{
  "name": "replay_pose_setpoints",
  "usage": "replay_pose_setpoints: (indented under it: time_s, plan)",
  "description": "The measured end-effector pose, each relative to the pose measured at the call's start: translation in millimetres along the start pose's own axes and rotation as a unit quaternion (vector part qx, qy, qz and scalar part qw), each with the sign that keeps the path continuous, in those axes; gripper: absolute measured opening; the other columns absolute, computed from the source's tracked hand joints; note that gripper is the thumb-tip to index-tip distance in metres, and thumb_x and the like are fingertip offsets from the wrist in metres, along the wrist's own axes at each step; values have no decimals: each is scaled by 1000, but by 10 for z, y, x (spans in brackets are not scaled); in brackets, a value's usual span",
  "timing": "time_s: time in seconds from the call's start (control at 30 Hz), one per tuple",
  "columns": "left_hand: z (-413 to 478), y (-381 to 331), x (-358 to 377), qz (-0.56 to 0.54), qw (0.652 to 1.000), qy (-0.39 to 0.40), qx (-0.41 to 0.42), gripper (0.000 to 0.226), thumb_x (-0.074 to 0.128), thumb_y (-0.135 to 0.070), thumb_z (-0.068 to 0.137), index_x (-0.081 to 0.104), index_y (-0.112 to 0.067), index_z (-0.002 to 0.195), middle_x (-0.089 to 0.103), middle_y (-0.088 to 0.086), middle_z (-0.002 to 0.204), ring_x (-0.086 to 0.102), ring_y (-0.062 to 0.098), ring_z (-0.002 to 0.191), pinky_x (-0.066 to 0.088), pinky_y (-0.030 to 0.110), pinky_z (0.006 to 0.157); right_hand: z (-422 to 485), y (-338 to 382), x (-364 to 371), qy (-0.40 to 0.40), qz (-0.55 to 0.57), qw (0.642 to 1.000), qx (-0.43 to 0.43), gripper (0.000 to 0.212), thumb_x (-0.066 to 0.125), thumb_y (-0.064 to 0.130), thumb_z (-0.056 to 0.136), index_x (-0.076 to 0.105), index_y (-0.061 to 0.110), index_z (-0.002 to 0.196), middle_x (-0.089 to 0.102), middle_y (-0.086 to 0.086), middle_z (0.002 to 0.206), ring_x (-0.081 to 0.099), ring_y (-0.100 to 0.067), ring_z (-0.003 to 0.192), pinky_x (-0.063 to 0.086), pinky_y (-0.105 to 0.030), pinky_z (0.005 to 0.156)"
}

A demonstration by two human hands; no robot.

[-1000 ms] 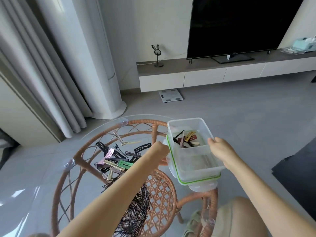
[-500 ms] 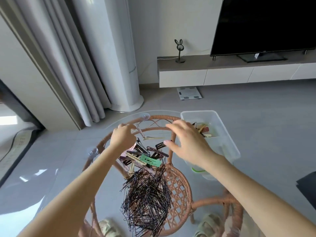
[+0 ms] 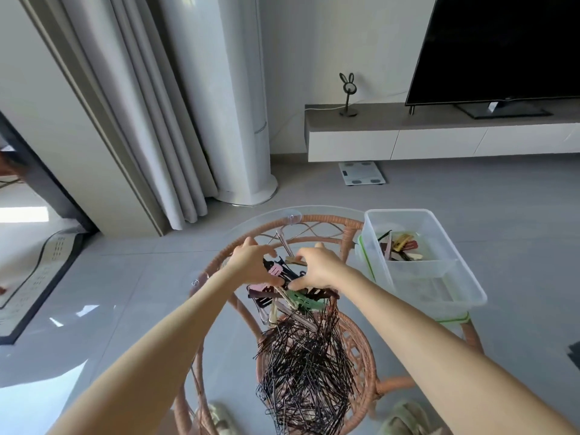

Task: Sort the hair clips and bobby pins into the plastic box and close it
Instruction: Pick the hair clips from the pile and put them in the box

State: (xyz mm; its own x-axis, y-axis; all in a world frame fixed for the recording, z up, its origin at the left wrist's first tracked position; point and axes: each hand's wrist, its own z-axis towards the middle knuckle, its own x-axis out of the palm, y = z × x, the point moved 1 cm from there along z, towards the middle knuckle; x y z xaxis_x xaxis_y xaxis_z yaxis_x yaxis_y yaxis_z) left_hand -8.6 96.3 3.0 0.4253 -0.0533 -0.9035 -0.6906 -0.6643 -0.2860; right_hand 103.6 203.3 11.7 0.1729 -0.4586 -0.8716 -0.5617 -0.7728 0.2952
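Head view: a round glass table (image 3: 238, 227) on a wicker frame is seen from above. The hair clips (image 3: 292, 296) are heaped near the table's middle; the bobby pins (image 3: 304, 365) are spread in a dark pile toward its near edge, touching the clip heap. The plastic box (image 3: 420, 262) is set at the table's right edge, lid off, on what looks like its green-rimmed lid (image 3: 364, 255). A few clips are already held in the box's far compartment; its near part cannot be made out clearly.

The left hand (image 3: 254, 265) is placed on the far-left side of the clip heap, fingers curled down into it, a pink clip (image 3: 275, 270) just under the thumb. The right hand (image 3: 317, 268) is laid on the heap's right side, fingers bent, thumb pressed low by a green clip (image 3: 303, 301). Whether anything is actually gripped by either hand cannot be told.

Step judged: clips being gathered for the box. Most of the sorting is undone; pins untouched. Next move: a firm grasp on a bunch of clips, free of tangled pins, then a carry rightward over the box wall.
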Motion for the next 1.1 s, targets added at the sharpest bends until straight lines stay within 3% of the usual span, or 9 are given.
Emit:
replay_pose_setpoints:
  time_s: [0.13, 0.23, 0.33, 0.47, 0.53, 0.6, 0.77, 0.9, 1.1]
  plan:
    - [23, -60, -20, -26, 1000, 3, 15, 56, 78, -36, 66, 61, -19, 117, 56, 9, 102, 53, 17, 77, 41, 25, 63, -17, -22, -14, -11, 0, 1000, -20, 59, 68, 46, 75, 50, 14, 121, 55, -7, 124, 58, -25, 102, 43, -31, 75]
    - [2, -71, -21, -30, 999, -15, 14, 51, 74, -34, 72, 62, -14, 117, 64, 8, 115, 58, 19, 90, 43, 26, 73, -36, -17, -36, -21, -2, 1000, -14, 48, 66, 47, 77, 59, 9, 107, 65, -4, 108, 61, -25, 94, 42, -30, 69]
    - [-49, -92, -25, -49, 998, -42, 28, 42, 72, -31, 76, 65, -10, 112, 67, 7, 113, 62, 23, 100, 47, 28, 79, -54, 26, -35, -54, -19, 998, -16, 36, 65, 46, 78, 67, 12, 90, 69, -3, 96, 63, -26, 89, 38, -29, 66]
    - [-148, -90, -76, -86, 992, -74, 46, 26, 72, -27, 76, 71, -10, 96, 71, 7, 99, 61, 20, 80, 46, 28, 70, -120, 77, -45, -96, 20, 994, -39, 26, 69, 34, 78, 67, 14, 94, 68, -4, 98, 60, -24, 84, 38, -27, 64]
    - [-208, -87, -167, -110, 987, -104, 52, 20, 74, -24, 74, 73, -11, 89, 72, 4, 86, 59, 16, 73, 46, 25, 65, -158, 76, -102, -124, 45, 990, -56, 16, 71, 29, 77, 64, 15, 76, 66, -5, 83, 54, -23, 72, 34, -27, 55]
    - [-290, -101, -295, -134, 981, -130, 59, 17, 75, -21, 72, 74, -11, 86, 67, 0, 76, 58, 14, 67, 42, 19, 58, -217, 87, -191, -138, 72, 984, -87, 30, 72, 25, 76, 50, 16, 57, 55, -3, 64, 47, -23, 64, 28, -28, 51]
    - [-413, -263, -673, -163, 964, -191, 85, 11, 75, -23, 73, 73, -13, 79, 63, 0, 63, 52, 12, 55, 39, 19, 53, -377, 72, -575, -196, 133, 962, -138, 21, 73, 20, 73, 62, 4, 67, 54, -5, 60, 43, -20, 58, 26, -30, 52]
    - [-381, -583, -913, -181, 953, -216, 112, 13, 74, -25, 73, 72, -13, 79, 67, 2, 64, 50, 0, 48, 37, 5, 45, -526, -100, -968, -241, 114, 951, -156, 25, 74, 20, 71, 59, 1, 64, 46, -6, 59, 34, -20, 58, 22, -32, 54]
    - [-151, -1480, -849, -241, 930, -226, 162, 12, 71, -22, 75, 70, -10, 78, 56, -6, 60, 45, 4, 50, 34, 5, 41, -708, -875, -1399, -267, 105, 953, -97, 24, 76, 16, 69, 56, 4, 61, 45, -4, 59, 34, -19, 57, 23, -31, 55]
